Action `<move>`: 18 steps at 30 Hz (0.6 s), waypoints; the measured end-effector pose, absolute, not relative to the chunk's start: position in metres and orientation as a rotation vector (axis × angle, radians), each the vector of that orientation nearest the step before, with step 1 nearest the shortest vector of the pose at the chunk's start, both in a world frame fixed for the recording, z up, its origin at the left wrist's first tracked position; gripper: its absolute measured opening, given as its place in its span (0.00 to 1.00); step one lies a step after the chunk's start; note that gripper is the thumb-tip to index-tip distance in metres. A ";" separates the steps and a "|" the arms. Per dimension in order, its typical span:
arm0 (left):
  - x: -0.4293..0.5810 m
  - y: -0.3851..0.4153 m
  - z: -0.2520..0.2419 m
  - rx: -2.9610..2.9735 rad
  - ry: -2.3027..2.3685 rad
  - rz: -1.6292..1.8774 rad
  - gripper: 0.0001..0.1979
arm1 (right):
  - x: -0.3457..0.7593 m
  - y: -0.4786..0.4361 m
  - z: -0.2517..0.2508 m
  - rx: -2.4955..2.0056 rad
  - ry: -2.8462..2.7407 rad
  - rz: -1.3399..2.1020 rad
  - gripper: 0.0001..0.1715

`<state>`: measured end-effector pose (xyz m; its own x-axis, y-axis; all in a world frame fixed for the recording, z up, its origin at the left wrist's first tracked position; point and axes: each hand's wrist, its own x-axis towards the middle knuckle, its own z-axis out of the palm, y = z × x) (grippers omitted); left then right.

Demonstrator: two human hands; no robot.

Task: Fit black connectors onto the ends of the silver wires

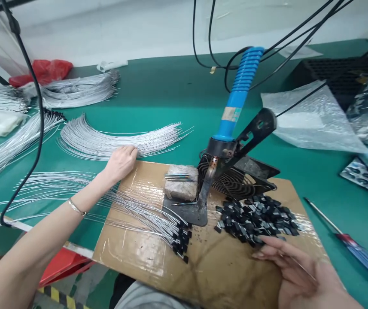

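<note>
My left hand (122,162) is closed, knuckles up, at the near edge of a curved bundle of white wires (106,139); its fingertips and anything in them are hidden. Over the right side of the board, my right hand (299,268) has thumb and finger pinched around a small black piece at the near edge of a pile of such black connector pieces (257,219). A thin metallic line crosses that palm. Between the hands, a blue-handled soldering iron (241,90) stands tip down in a black holder, above a dark metal plate (190,214).
Wires with black ends (158,219) lie across the brown cardboard (222,274). A worn block (181,184) with thin metal rods and a black fan (238,176) stand behind. A screwdriver (348,244) lies right. A black cable (37,98) hangs at left; plastic bags (306,116) lie back right.
</note>
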<state>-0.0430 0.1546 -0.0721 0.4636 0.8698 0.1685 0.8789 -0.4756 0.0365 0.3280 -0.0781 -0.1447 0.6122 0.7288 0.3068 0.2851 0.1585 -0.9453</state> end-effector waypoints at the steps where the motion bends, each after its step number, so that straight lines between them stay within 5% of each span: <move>1: -0.044 0.155 -0.072 -2.634 -1.587 -0.267 0.15 | 0.325 -0.078 -0.140 -1.429 -0.891 0.452 0.22; 9: -0.051 0.157 -0.072 -2.705 -1.624 -0.504 0.09 | 0.301 -0.074 -0.112 -1.486 -0.592 0.582 0.21; 18: -0.071 0.168 -0.060 -2.573 -1.883 -1.237 0.11 | 0.288 -0.081 -0.105 -1.613 -0.380 0.723 0.23</move>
